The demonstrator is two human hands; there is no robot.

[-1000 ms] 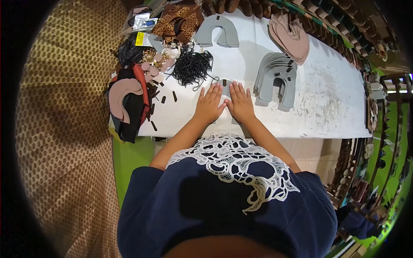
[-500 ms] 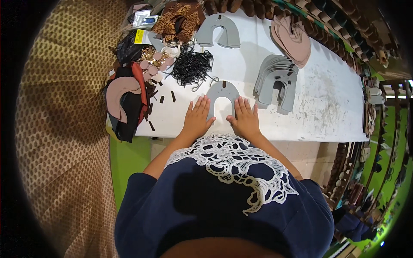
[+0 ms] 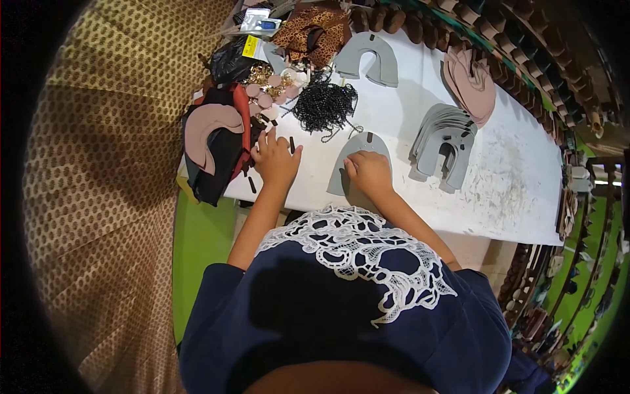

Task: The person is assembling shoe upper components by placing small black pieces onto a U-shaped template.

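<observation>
A grey U-shaped piece (image 3: pixel 341 172) with a small dark strip (image 3: pixel 369 137) at the top of its curve lies on the white table in front of me. My right hand (image 3: pixel 369 172) is over its right side, fingers curled in; whatever they may hold is hidden. To the left, my left hand (image 3: pixel 276 161) is down among small dark strips, its fingers apart and thumb out. One loose dark strip (image 3: pixel 292 145) lies just right of that hand, and another dark strip (image 3: pixel 252 184) lies nearer the table's front edge.
A tangle of black beaded chain (image 3: pixel 323 105) lies beyond my hands. Stacked grey U-shaped pieces (image 3: pixel 430 141) and pink pieces (image 3: pixel 476 88) sit to the right. A pink curved piece (image 3: pixel 197 134) rests on black and red material at left. Another grey piece (image 3: pixel 357 49) lies farther back.
Both hands have left the sides of the grey piece. The left moved left to the dark strips; the right curled its fingers over the piece. The view has shifted, with the table lying farther right.
</observation>
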